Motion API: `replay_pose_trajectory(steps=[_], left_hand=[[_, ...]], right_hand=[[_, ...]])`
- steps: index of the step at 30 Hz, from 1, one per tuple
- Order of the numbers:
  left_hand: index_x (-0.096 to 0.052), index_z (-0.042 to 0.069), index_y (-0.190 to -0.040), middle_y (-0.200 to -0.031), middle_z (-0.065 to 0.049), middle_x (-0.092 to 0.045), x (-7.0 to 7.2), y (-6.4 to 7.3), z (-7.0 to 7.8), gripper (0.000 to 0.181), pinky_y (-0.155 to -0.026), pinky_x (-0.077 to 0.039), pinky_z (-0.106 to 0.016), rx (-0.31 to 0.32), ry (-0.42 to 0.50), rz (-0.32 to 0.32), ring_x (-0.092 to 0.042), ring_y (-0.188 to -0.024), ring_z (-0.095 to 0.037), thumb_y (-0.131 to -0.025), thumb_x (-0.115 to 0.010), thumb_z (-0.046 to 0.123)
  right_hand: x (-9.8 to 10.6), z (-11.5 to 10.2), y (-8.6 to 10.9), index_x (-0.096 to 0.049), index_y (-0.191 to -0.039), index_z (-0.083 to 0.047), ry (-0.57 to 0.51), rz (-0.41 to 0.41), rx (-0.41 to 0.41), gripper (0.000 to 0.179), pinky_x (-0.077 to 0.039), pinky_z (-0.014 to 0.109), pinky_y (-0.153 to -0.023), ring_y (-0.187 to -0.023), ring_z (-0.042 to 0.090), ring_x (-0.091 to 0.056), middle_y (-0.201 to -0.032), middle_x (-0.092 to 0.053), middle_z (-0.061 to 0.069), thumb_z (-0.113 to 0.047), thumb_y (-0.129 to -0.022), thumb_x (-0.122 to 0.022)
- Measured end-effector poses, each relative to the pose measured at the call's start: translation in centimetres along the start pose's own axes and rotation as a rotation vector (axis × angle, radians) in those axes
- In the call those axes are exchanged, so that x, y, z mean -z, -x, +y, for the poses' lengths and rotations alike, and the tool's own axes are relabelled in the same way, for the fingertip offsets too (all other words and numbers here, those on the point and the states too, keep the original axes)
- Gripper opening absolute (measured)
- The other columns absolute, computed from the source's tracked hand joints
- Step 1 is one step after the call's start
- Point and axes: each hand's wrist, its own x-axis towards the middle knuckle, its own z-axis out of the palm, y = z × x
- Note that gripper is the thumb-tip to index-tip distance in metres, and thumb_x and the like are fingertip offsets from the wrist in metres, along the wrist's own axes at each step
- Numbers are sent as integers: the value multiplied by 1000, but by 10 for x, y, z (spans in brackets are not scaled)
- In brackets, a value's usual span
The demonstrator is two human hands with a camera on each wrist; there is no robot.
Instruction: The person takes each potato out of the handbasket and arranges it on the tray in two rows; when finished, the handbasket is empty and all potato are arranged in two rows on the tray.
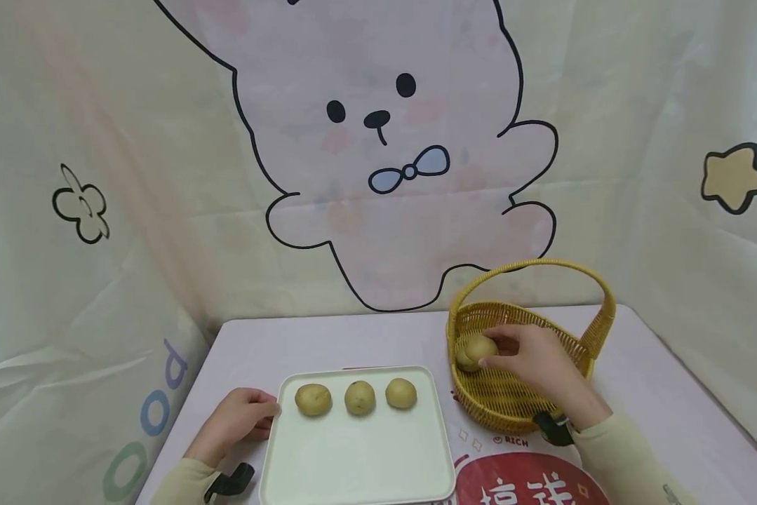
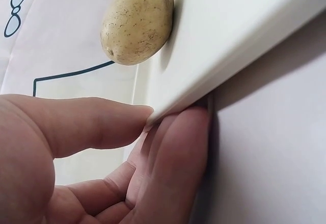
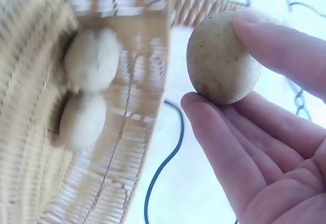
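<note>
My right hand [image 1: 539,359] holds a potato [image 3: 221,58] between thumb and fingertips, over the yellow wicker basket [image 1: 501,419]. Two more potatoes lie inside the basket, side by side against its wall; one basket potato [image 3: 91,60] looks blurred in the right wrist view. On the left, my left hand [image 1: 239,419] pinches the edge of a white rectangular tray [image 1: 358,463], thumb at the rim and fingers beneath it. Three potatoes stand in a row along the tray's far side: a left potato [image 1: 313,400], a middle potato [image 1: 360,398] and a right potato [image 1: 400,393].
The basket's tall handle [image 1: 536,263] arches above it. A pale cloth covers the table [image 1: 252,351], with a red printed patch [image 1: 523,480] in front of the basket. Behind hangs a curtain [image 1: 384,231] with a cartoon bear.
</note>
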Motion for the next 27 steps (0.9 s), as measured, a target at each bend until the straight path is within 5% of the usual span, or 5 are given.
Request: replay_pose_trajectory(steps=[9, 16, 27], left_hand=[[-75, -3, -106, -92, -12, -74, 3, 1, -2, 20, -69, -64, -34, 1, 0, -1, -71, -78, -20, -95, -74, 14], [-75, -2, -105, -91, -12, -73, 3, 2, 0, 19, -67, -64, -33, 1, 17, 5, -71, -77, -20, -95, -73, 13], [-74, -1, -104, -89, -11, -72, 4, 3, 1, 16, -66, -63, -31, 1, 20, 20, -69, -77, -19, -95, -74, 13]], right_hand=[[-36, -35, 24, -79, -125, -12, -156, 34, 12, 46, -65, 28, -84, -102, 17, -80, -116, -82, 4, -26, -84, -94], [-81, -66, 23, -80, -122, -11, -221, -24, 38, 45, -66, 37, -89, -103, 20, -80, -119, -81, 6, -21, -81, -96], [-159, -112, 12, -79, -121, -6, -263, -193, 284, 42, -65, 30, -88, -104, 19, -78, -118, -81, 7, -13, -82, -93]])
